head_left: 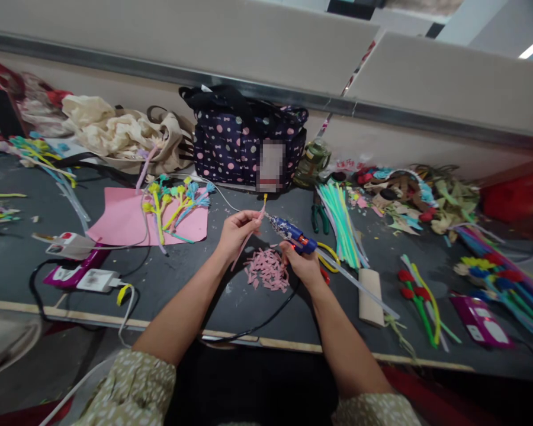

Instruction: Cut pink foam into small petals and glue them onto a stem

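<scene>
My left hand (236, 229) pinches a thin pink stick with a small yellow tip (263, 201), held upright over the dark table (195, 296). In my right hand (302, 265) is a blue glue gun (293, 234), gripped firmly, with its nozzle pointing left at the stick near my left fingers. A clear glue stick (359, 287) juts out behind the gun. A pile of small pink paper pieces (266, 272) lies between my hands. The gun's black cord (257, 325) trails toward the table's front edge.
A polka-dot bag (231, 148) stands at the back. Finished paper flowers (177, 201) lie on a pink sheet (119, 222). Green straws (340, 222), pliers (317, 216), red flowers (415, 296) and craft scraps (417, 195) are at the right; a power strip (68, 244) at the left.
</scene>
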Demonstrator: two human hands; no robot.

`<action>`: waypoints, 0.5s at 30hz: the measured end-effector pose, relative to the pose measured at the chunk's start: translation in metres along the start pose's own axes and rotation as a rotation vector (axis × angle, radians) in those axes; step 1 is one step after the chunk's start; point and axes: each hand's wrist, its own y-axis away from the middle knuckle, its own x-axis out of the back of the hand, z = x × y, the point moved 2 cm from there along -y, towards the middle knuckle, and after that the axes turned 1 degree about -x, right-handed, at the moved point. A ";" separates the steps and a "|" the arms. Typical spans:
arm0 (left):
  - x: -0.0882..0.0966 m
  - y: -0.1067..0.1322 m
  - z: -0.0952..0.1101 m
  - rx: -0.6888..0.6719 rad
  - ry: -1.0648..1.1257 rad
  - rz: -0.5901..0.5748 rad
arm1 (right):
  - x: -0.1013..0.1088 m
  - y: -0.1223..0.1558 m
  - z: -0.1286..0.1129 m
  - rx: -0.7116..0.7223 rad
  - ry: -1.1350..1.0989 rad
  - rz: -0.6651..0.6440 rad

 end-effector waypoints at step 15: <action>0.000 0.001 0.001 0.003 -0.018 0.006 | 0.000 0.001 -0.005 -0.056 -0.005 0.030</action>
